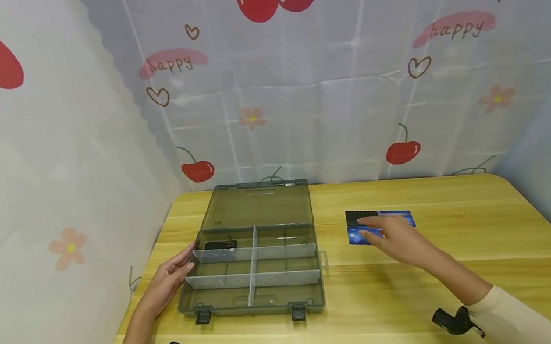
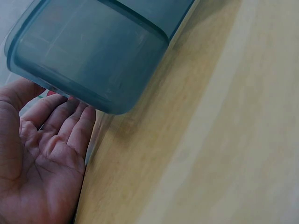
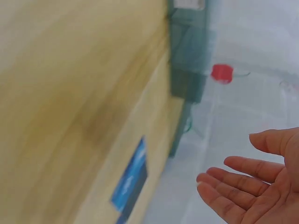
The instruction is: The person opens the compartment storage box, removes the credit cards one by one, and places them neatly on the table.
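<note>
A grey translucent compartment box (image 1: 258,312) stands on the table with its lid (image 1: 259,203) folded back. My left hand (image 1: 166,281) rests against the box's left side, its fingers relaxed along the wall; in the left wrist view the same hand (image 2: 51,144) touches the box's side (image 2: 93,56). A black card (image 1: 217,245) lies in the back left compartment. To the right of the box, a black card (image 1: 358,217) and blue cards (image 1: 357,236) lie on the table. My right hand (image 1: 396,237) hovers over them with fingers extended, holding nothing; its palm (image 3: 261,196) shows bare.
The wooden table (image 1: 475,238) has a rounded back right corner. White curtains (image 1: 321,118) with cherries and writing hang behind it and at both sides. Two dark latches (image 1: 298,312) hang off the box's front, and pale dividers (image 1: 285,277) split it into several compartments.
</note>
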The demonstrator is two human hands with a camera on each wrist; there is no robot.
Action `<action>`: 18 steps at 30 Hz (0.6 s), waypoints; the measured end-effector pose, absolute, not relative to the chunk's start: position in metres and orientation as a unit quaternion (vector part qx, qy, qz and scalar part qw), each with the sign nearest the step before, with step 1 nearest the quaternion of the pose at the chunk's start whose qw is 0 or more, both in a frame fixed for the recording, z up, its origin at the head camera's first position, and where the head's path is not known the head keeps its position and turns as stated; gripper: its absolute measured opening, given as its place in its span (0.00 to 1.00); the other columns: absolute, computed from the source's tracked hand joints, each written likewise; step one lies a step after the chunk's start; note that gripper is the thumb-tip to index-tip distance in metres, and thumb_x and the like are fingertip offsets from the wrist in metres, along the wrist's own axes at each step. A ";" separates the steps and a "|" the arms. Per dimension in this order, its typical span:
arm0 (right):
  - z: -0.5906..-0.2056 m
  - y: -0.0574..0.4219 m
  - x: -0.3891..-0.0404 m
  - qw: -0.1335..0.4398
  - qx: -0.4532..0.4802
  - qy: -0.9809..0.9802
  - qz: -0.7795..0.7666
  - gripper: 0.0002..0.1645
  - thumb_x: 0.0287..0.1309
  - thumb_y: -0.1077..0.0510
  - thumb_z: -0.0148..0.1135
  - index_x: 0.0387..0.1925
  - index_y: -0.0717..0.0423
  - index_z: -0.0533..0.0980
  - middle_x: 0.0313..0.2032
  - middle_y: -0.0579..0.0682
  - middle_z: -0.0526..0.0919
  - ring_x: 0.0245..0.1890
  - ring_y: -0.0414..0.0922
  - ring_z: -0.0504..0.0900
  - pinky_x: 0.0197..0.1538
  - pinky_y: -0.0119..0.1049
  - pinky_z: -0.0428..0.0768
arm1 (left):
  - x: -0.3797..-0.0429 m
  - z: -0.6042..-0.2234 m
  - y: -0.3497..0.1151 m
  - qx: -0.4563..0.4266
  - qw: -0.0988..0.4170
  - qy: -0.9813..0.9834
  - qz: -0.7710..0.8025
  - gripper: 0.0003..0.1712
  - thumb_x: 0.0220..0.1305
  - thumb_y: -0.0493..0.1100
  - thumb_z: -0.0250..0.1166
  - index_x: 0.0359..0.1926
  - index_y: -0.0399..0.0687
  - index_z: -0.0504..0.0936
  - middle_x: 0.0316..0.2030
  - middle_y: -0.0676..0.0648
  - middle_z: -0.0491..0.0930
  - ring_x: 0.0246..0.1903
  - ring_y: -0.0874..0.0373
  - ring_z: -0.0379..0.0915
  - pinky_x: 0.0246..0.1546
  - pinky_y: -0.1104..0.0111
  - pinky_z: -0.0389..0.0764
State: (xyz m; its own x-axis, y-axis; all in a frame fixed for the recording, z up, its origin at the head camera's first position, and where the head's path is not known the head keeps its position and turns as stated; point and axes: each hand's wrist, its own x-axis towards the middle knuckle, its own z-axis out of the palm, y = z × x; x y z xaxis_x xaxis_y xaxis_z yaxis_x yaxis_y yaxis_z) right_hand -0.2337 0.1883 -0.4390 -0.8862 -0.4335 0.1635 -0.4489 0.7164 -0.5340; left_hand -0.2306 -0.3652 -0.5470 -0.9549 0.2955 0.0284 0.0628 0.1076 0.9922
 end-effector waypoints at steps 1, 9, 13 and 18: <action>-0.436 0.184 -0.233 0.007 0.241 -0.921 0.306 0.24 0.73 0.54 0.60 0.61 0.67 0.78 0.43 0.58 0.88 0.46 0.55 0.87 0.46 0.51 0.85 | -0.230 -0.547 -0.366 0.122 0.089 0.739 0.657 0.36 0.79 0.44 0.54 0.80 0.45 0.52 0.80 0.42 0.42 0.78 0.42 0.31 0.71 0.44 0.42; -0.414 0.153 -0.231 -0.028 0.263 -0.894 0.363 0.23 0.74 0.56 0.58 0.62 0.66 0.78 0.57 0.63 0.82 0.51 0.54 0.86 0.48 0.45 0.86 | -0.230 -0.549 -0.366 0.128 0.091 0.736 0.658 0.35 0.80 0.43 0.53 0.81 0.45 0.52 0.80 0.43 0.42 0.78 0.42 0.29 0.72 0.42 0.41; -0.405 0.136 -0.232 -0.053 0.261 -0.884 0.385 0.23 0.74 0.54 0.58 0.62 0.63 0.78 0.57 0.60 0.83 0.53 0.54 0.85 0.50 0.48 0.85 | -0.231 -0.548 -0.367 0.126 0.091 0.736 0.659 0.35 0.79 0.44 0.54 0.81 0.46 0.52 0.80 0.43 0.42 0.78 0.43 0.29 0.72 0.42 0.41; -0.397 0.115 -0.236 -0.102 0.259 -0.858 0.431 0.24 0.75 0.51 0.57 0.63 0.61 0.78 0.56 0.57 0.84 0.54 0.53 0.84 0.55 0.48 0.83 | -0.230 -0.548 -0.367 0.124 0.089 0.736 0.660 0.36 0.79 0.44 0.54 0.81 0.45 0.52 0.80 0.43 0.42 0.78 0.43 0.30 0.72 0.42 0.41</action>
State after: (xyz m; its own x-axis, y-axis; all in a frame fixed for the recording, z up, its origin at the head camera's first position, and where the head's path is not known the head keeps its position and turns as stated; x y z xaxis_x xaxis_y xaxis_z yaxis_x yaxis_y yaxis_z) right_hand -0.2360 0.1148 -0.3973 -0.8452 -0.5324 0.0475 -0.3562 0.4948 -0.7926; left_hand -0.2302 -0.3671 -0.5480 -0.9535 0.2997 0.0329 0.0653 0.0986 0.9930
